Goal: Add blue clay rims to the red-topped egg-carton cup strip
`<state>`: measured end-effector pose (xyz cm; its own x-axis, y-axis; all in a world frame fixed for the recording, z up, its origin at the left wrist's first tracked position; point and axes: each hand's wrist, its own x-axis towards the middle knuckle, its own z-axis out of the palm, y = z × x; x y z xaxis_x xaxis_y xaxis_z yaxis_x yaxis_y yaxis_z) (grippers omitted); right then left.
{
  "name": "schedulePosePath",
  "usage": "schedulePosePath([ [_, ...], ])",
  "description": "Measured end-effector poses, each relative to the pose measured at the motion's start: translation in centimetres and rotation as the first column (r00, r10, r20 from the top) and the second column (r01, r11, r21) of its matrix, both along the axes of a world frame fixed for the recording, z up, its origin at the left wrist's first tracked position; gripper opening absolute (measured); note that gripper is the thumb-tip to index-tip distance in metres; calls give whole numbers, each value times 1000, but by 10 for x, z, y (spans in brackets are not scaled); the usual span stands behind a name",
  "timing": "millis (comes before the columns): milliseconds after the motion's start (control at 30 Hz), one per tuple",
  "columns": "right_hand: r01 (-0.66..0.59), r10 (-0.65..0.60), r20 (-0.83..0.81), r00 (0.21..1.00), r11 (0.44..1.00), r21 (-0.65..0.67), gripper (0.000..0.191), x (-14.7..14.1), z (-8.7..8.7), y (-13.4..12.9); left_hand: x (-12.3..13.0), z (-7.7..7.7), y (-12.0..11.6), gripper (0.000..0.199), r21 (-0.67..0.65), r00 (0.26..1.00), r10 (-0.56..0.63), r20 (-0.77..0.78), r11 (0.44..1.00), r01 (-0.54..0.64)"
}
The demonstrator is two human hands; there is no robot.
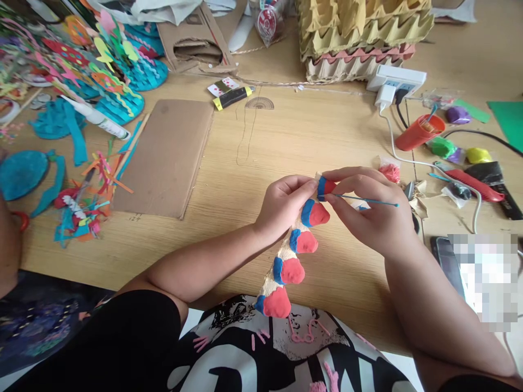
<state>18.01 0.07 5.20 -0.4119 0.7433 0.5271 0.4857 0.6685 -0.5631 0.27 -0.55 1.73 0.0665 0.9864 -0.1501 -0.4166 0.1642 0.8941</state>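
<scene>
A strip of egg carton [283, 249] with several peaks, each coated in red and blue clay, slants up from near my lap. My left hand [281, 204] pinches its far end between thumb and fingers. On the other side of that end is my right hand [371, 209], its fingers closed on a thin blue stick [368, 200] with a small round tip. The other end of the stick meets the blue clay on the farthest peak. Part of that peak is hidden by my right fingers.
A brown cardboard sheet [163, 158] lies left of my hands. Blue felt crafts [24, 174] and scraps fill the left side. Egg cartons [363, 32] are stacked at the back. A power strip [398, 80], red cup [420, 132] and phone [447, 261] are at right.
</scene>
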Motion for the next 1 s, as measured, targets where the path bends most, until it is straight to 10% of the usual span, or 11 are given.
schedulePosePath([
  [1000,24,-28,-57,998,998,-65,14,-4,2,-1,-1,-7,0,19,122,996,22,-92,992,-10],
])
